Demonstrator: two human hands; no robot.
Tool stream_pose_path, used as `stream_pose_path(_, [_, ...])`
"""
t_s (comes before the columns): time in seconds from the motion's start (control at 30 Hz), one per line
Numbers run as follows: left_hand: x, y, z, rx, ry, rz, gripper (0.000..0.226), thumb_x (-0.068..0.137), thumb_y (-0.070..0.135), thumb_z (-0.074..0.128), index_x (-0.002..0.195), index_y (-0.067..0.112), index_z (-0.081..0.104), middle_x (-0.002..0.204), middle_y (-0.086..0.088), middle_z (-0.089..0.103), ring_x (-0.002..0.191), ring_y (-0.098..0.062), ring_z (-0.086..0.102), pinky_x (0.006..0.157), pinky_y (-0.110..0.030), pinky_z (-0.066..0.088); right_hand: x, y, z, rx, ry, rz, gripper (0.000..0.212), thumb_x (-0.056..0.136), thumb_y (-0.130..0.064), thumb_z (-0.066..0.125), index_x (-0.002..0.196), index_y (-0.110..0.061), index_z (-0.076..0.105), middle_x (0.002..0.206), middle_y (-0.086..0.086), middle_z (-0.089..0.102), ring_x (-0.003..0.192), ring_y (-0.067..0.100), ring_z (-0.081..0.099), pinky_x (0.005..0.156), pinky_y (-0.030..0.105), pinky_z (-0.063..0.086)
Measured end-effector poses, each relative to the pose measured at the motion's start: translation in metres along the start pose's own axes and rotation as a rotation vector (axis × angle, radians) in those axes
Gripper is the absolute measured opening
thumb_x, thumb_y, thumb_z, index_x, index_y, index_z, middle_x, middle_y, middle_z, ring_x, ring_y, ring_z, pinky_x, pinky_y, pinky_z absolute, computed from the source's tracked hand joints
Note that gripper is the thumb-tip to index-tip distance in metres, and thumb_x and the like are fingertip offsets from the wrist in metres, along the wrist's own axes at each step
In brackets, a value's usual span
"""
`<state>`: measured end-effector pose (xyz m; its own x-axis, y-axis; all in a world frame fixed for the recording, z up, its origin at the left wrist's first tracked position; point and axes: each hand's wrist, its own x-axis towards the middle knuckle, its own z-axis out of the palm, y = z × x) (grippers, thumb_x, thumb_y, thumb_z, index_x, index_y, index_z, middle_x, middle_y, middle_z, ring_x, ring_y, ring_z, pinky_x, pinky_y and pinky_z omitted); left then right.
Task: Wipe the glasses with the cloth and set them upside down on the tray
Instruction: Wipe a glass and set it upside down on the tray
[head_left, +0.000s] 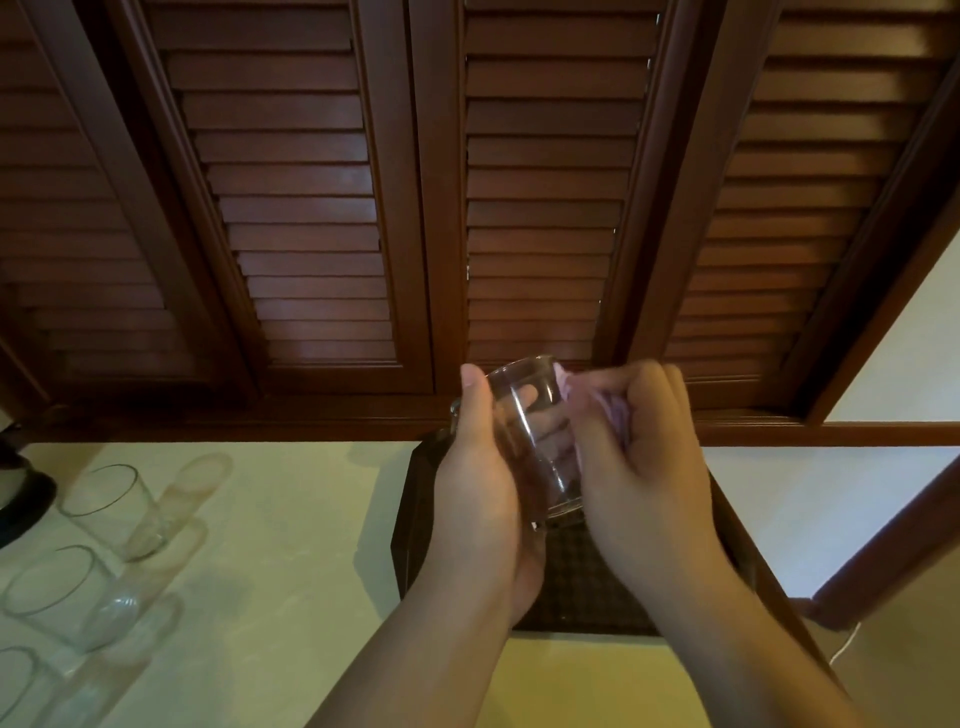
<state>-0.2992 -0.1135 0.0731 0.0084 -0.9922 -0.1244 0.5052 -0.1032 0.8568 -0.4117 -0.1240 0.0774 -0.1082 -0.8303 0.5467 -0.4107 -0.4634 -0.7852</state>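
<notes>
Honestly the sketchy part is that the glass (530, 441) is up in the air above the tray (410, 519), tilted, with only one hand really wrapped on it. If the cloth (618, 421) snags or that grip slides on smooth glass, I reckon it drops straight onto the tray. Left hand (478, 493) is curled round the glass from its 9 o'clock side, thumb up near the top. Right hand (639, 457) is bunched tight on the pinkish cloth, pressing it against the glass at 3 o'clock. Three more glasses wait on the counter (291, 519) way over at 9 o'clock, nearest one (111, 512) upright. Can't see any glass on the tray yet.
</notes>
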Motion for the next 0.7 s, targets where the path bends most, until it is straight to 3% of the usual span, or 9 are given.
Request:
stream_pose_path(0.07, [0.003, 0.006, -0.003, 0.006, 0.056, -0.018, 0.077, 0.098, 0.082, 0.037, 0.128, 0.022, 0.074, 0.117, -0.012, 0.085, 0.111, -0.024, 0.082, 0.116, -0.054, 0.051, -0.028, 0.003, 0.007, -0.04, 0.045, 0.002, 0.005, 0.102, -0.027, 0.062, 0.101, -0.032, 0.062, 0.105, -0.01, 0.055, 0.1, 0.004, 0.059, 0.079, 0.009, 0.048])
stream_pose_path(0.2, [0.012, 0.013, -0.014, 0.125, 0.015, -0.035, 0.095, 0.06, 0.102, 0.065, 0.121, 0.03, 0.077, 0.117, -0.007, 0.084, 0.115, -0.026, 0.08, 0.115, -0.056, 0.054, -0.054, -0.001, 0.02, -0.165, 0.059, -0.158, 0.007, 0.105, -0.033, 0.059, 0.111, -0.031, 0.06, 0.108, -0.016, 0.049, 0.103, 0.001, 0.057, 0.083, 0.007, 0.042])
stream_pose_path(0.27, [0.011, 0.012, -0.017, 0.16, -0.036, -0.052, 0.081, 0.071, 0.093, 0.066, 0.11, 0.025, 0.084, 0.117, -0.011, 0.084, 0.117, -0.026, 0.08, 0.115, -0.054, 0.054, -0.037, -0.007, 0.024, -0.206, 0.049, -0.179, 0.006, 0.106, -0.031, 0.057, 0.11, -0.035, 0.061, 0.107, -0.015, 0.047, 0.104, -0.001, 0.054, 0.083, 0.005, 0.04])
stream_pose_path(0.33, [0.007, 0.013, -0.019, 0.184, -0.068, -0.03, 0.073, 0.088, 0.077, 0.058, 0.119, 0.016, 0.083, 0.122, -0.015, 0.082, 0.12, -0.025, 0.079, 0.117, -0.055, 0.054, -0.012, -0.016, 0.024, -0.161, 0.057, -0.173, 0.007, 0.105, -0.03, 0.059, 0.107, -0.037, 0.058, 0.106, -0.014, 0.048, 0.099, 0.002, 0.056, 0.08, 0.007, 0.043])
stream_pose_path(0.43, [0.004, 0.014, -0.022, 0.116, -0.094, 0.021, 0.079, 0.095, 0.074, 0.046, 0.138, 0.013, 0.074, 0.129, -0.014, 0.081, 0.126, -0.024, 0.076, 0.119, -0.056, 0.051, 0.017, -0.018, 0.022, -0.081, -0.015, -0.018, 0.008, 0.102, -0.028, 0.064, 0.098, -0.034, 0.061, 0.106, -0.006, 0.057, 0.094, 0.0, 0.059, 0.076, 0.009, 0.048])
stream_pose_path(0.53, [0.006, 0.019, -0.027, 0.051, -0.047, 0.019, 0.085, 0.099, 0.08, 0.036, 0.133, 0.012, 0.075, 0.12, -0.017, 0.083, 0.116, -0.026, 0.08, 0.109, -0.051, 0.057, 0.006, -0.014, 0.026, 0.106, -0.055, 0.237, 0.006, 0.101, -0.034, 0.065, 0.095, -0.035, 0.067, 0.104, 0.0, 0.069, 0.087, 0.009, 0.071, 0.071, 0.027, 0.059])
stream_pose_path(0.63, [0.011, 0.025, -0.035, 0.098, -0.047, 0.054, 0.102, 0.076, 0.094, 0.06, 0.136, 0.013, 0.067, 0.116, -0.022, 0.08, 0.115, -0.037, 0.079, 0.106, -0.056, 0.061, -0.029, -0.024, 0.042, 0.36, 0.058, 0.427, 0.008, 0.104, -0.028, 0.062, 0.103, -0.027, 0.07, 0.091, -0.004, 0.076, 0.074, 0.005, 0.073, 0.058, 0.02, 0.059])
stream_pose_path(0.7, [0.015, 0.024, -0.04, 0.095, -0.016, 0.033, 0.123, 0.054, 0.096, 0.079, 0.143, 0.013, 0.063, 0.113, -0.02, 0.077, 0.112, -0.037, 0.08, 0.098, -0.049, 0.066, -0.047, -0.032, 0.055, 0.44, 0.157, 0.456, 0.008, 0.105, -0.024, 0.059, 0.107, -0.024, 0.067, 0.088, -0.006, 0.076, 0.073, 0.005, 0.073, 0.057, 0.022, 0.059])
